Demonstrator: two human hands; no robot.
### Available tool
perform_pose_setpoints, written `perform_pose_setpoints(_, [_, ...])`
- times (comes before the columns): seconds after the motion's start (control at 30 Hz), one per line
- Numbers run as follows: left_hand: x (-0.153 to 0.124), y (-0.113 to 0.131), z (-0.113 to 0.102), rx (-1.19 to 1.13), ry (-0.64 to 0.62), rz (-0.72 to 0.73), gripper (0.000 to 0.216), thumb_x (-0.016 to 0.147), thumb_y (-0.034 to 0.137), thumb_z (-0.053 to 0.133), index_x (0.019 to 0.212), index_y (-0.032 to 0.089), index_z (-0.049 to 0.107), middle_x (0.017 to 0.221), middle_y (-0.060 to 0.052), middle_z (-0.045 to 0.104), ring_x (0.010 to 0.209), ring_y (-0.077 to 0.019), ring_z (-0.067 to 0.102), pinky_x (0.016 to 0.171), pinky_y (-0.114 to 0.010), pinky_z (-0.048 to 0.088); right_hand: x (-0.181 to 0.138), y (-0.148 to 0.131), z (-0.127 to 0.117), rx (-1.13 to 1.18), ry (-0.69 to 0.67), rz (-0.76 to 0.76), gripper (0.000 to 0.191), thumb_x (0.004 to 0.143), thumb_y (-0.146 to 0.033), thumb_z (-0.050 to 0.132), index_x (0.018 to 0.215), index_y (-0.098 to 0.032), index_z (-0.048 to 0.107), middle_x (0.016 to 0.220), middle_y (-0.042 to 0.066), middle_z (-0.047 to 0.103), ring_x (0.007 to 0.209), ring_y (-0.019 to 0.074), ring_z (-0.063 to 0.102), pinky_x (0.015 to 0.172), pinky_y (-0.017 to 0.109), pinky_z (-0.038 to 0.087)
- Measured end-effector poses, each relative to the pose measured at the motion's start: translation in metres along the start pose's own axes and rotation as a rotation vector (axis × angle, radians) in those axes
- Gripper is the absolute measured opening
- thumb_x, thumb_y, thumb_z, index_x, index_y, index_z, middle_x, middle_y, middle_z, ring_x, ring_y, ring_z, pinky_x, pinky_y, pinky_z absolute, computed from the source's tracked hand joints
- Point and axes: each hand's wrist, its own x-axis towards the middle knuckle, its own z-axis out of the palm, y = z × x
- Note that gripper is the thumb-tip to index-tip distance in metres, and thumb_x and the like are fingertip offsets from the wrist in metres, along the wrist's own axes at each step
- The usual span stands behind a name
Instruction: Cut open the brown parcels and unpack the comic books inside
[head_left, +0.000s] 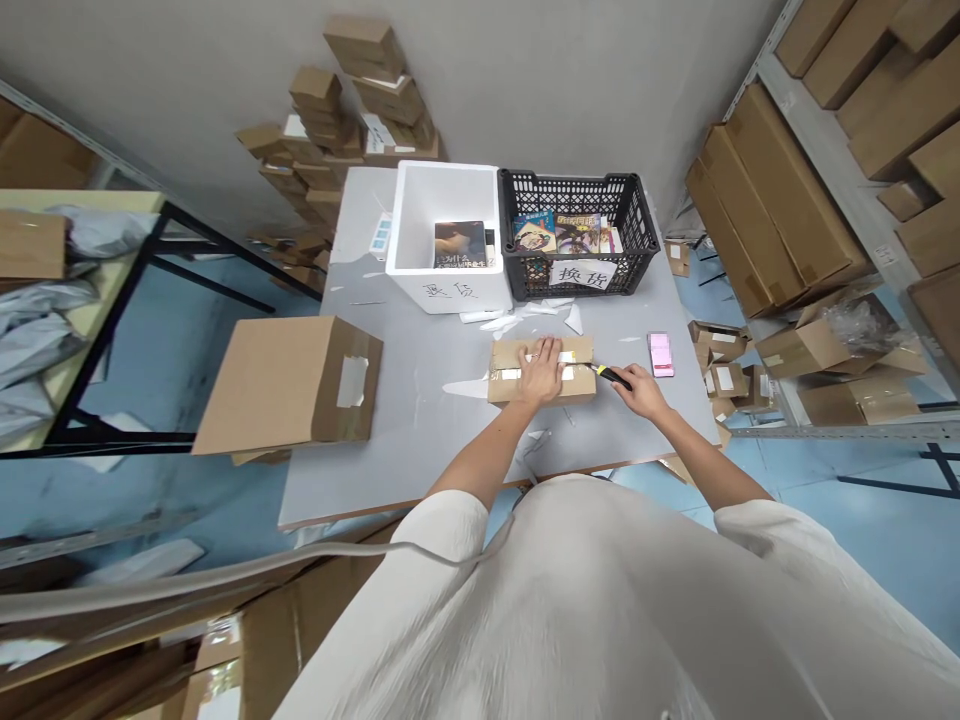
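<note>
A small cardboard box (504, 386) lies on the grey table in front of me, with white label strips and a seam along its top. My left hand (541, 372) presses down on the box top, fingers spread and stretched away from me. In my right hand (642, 390) is a yellow and black utility knife (613, 377), gripped by its handle. Its tip points left and meets the right end of the box at the seam. Whether the blade is in the cardboard is too small to tell.
Behind the box stand a white foam bin (448, 291) and a black plastic crate (582, 252), both holding books. Paper scraps (501, 322) lie before them. A pink phone-like item (661, 354) rests at right. A large carton (285, 385) sits at left; shelves (840, 150) flank the right.
</note>
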Motion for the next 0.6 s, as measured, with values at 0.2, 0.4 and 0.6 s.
perform_pose_setpoints(0.2, [0.001,-0.003,0.011,-0.07,0.07,0.007,0.07,0.114,0.034,0.028,0.18,0.015,0.043,0.187,-0.019,0.041,0.177,-0.0363,0.032,0.14,-0.066,0.019,-0.002,0.012,0.01,0.006,0.083,-0.024,0.052,0.117,-0.05,0.052,0.161,-0.03,0.072,0.127,0.016,0.071,0.114,0.0357,0.066,0.102,0.05,0.057])
perform_pose_setpoints(0.4, [0.0,-0.006,0.015,-0.082,0.09,0.029,0.07,0.115,0.035,0.029,0.179,0.013,0.044,0.186,-0.02,0.043,0.176,-0.037,0.034,0.139,-0.067,0.021,0.0,0.013,0.01,-0.064,0.093,-0.029,0.053,0.117,-0.05,0.049,0.16,-0.028,0.072,0.126,0.017,0.07,0.113,0.0361,0.064,0.098,0.049,0.055])
perform_pose_setpoints(0.6, [0.001,-0.008,0.021,-0.095,0.114,0.034,0.069,0.115,0.035,0.029,0.18,0.015,0.043,0.186,-0.02,0.044,0.176,-0.0368,0.034,0.139,-0.066,0.021,0.002,0.016,0.004,-0.078,0.082,-0.027,0.054,0.117,-0.051,0.049,0.159,-0.025,0.072,0.129,0.017,0.07,0.115,0.0359,0.065,0.101,0.048,0.054])
